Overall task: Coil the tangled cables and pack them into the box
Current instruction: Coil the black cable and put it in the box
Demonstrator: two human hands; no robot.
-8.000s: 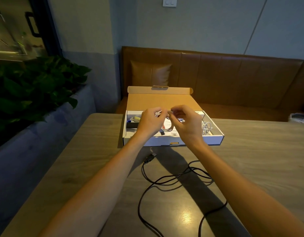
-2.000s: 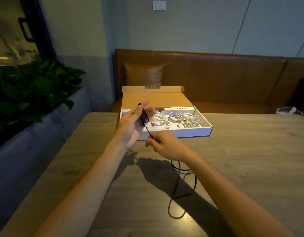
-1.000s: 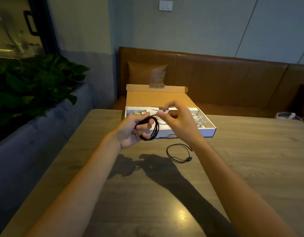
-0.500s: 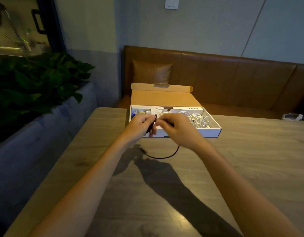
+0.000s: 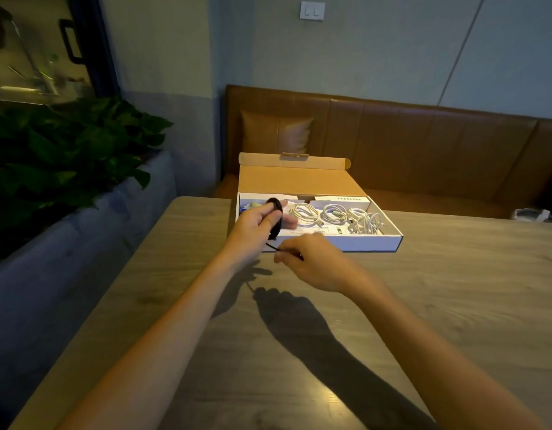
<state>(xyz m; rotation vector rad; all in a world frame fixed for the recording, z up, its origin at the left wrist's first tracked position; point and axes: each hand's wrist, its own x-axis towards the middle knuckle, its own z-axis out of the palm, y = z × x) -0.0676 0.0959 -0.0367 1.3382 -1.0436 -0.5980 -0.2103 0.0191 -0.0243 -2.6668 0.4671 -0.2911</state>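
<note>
A shallow white cardboard box point(image 5: 374, 243) lies open on the wooden table, its brown lid standing up at the back. Several coiled white cables point(image 5: 333, 214) lie side by side inside it. My left hand point(image 5: 256, 225) holds a coil of black cable point(image 5: 276, 217) upright over the box's left front corner. A short tail of that cable runs down to my right hand point(image 5: 312, 259), which pinches its end just in front of the box's front wall.
The table point(image 5: 454, 305) reaches to the right and toward me. A low ledge with leafy plants point(image 5: 60, 162) runs along the left. A brown leather bench point(image 5: 423, 144) stands behind the box, with a white object point(image 5: 530, 215) at the far right.
The black cable that lay spread on the table is now wound into a coil in my left hand. Only a short tail is left, and my right hand has dropped below the coil.
</note>
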